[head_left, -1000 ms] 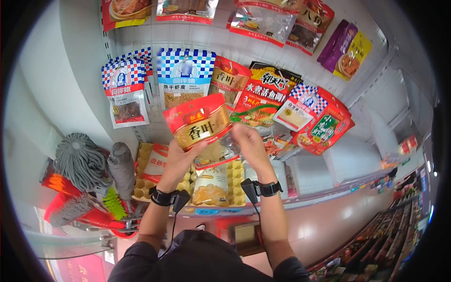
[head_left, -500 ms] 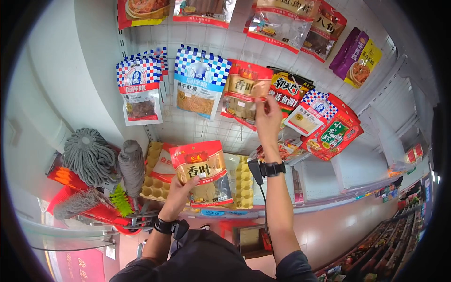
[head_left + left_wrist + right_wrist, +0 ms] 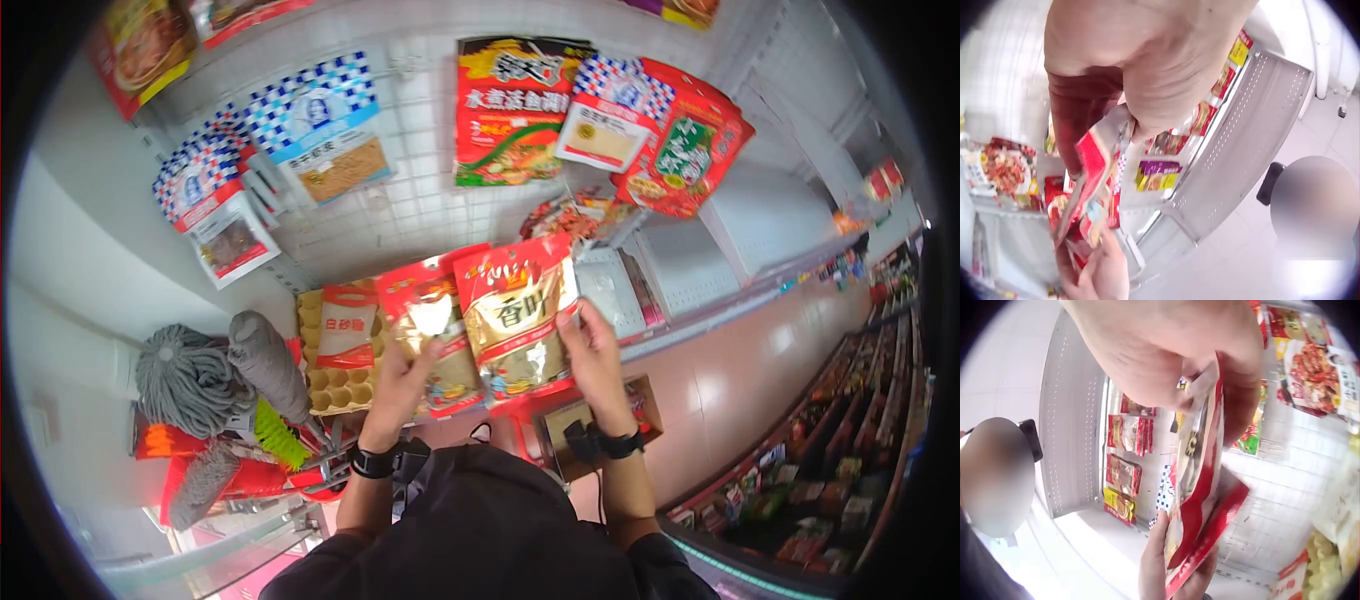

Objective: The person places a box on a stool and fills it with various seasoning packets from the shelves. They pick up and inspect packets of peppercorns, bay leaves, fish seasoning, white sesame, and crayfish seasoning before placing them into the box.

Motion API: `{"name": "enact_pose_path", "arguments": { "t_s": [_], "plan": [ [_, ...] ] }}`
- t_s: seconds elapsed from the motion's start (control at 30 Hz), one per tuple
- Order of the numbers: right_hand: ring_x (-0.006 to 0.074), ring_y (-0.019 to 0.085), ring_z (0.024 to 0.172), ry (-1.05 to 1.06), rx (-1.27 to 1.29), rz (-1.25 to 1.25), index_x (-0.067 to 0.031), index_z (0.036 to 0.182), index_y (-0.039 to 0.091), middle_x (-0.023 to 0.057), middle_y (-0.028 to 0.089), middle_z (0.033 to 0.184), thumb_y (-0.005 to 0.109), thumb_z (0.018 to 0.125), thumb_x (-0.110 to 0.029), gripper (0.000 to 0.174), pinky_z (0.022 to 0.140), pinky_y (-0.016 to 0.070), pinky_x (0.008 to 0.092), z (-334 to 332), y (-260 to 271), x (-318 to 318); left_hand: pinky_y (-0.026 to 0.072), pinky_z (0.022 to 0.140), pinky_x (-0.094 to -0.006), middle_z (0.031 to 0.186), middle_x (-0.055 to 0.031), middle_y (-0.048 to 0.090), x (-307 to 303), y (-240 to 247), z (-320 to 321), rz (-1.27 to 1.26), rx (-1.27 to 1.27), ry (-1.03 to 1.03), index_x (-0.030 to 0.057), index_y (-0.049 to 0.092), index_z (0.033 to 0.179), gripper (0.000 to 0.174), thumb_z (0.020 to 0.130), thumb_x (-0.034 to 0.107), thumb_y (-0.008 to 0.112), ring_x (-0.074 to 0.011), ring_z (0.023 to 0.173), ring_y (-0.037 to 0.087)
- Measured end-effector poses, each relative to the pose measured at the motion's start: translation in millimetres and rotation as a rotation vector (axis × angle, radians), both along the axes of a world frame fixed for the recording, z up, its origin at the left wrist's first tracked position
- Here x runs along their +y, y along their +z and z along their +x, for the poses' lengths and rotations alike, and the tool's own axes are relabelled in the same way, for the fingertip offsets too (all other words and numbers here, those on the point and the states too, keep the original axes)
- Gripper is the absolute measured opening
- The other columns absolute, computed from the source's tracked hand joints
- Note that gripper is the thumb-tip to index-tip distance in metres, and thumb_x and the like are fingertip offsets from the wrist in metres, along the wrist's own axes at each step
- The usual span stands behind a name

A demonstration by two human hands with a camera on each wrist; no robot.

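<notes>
My left hand point(image 3: 403, 388) grips a red and gold packet of bay leaves point(image 3: 455, 375) by its left edge, thumb across the front. Beside it, my right hand point(image 3: 597, 365) pinches a second bay leaf packet point(image 3: 515, 325) by its right edge. This right packet overlaps the left one in the head view, and both face me at chest height. In the right wrist view, the red edges of the two packets point(image 3: 1200, 487) lie close together between my hands. The left wrist view shows a packet point(image 3: 1094, 156) edge-on below my left hand point(image 3: 1154, 56).
Seasoning packets point(image 3: 515, 110) and dried shrimp packets point(image 3: 325, 130) hang on the white mesh wall. Below sit egg trays point(image 3: 345, 390) with a white sugar bag point(image 3: 348, 325). Grey mop heads point(image 3: 190, 380) stand at the left. A person point(image 3: 1313, 212) shows in the wrist views.
My right hand has taken the second bay leaf packet off the wall and brought it down beside the first. My left hand keeps hold of its packet. The head view has shifted.
</notes>
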State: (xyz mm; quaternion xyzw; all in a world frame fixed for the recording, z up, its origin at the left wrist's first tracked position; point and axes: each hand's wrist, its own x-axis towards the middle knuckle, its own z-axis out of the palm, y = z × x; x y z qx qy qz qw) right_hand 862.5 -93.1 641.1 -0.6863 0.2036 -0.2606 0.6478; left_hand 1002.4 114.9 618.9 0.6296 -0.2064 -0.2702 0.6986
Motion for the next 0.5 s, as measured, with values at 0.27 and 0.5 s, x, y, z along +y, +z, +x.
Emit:
{"name": "enact_pose_path", "arguments": {
  "t_s": [0.27, 0.5],
  "plan": [
    [0.0076, 0.057, 0.104, -0.348, -0.088, 0.424, -0.0019, 0.124, 0.051, 0.0027, 0.061, 0.114, 0.06, 0.1, -0.018, 0.03, 0.089, 0.0476, 0.0243, -98, -45, 18, 0.0436, 0.103, -0.0364, 0.135, -0.0161, 0.045, -102, -22, -76, -0.15, -0.261, -0.281, 0.0017, 0.018, 0.147, 0.069, 0.092, -0.002, 0.06, -0.0226, 0.126, 0.047],
    [0.0138, 0.065, 0.095, -0.902, 0.443, -0.013, -0.0011, 0.123, 0.054, 0.0121, 0.067, 0.102, 0.061, 0.095, -0.007, 0.029, 0.079, 0.0534, 0.0264, -166, 8, 27, 0.0375, 0.109, -0.0457, 0.153, -0.0202, 0.023, -129, -20, -118, -0.101, -0.536, -0.799, 0.0004, 0.011, 0.153, 0.089, 0.089, 0.02, 0.07, -0.0327, 0.138, 0.036]
  ]
}}
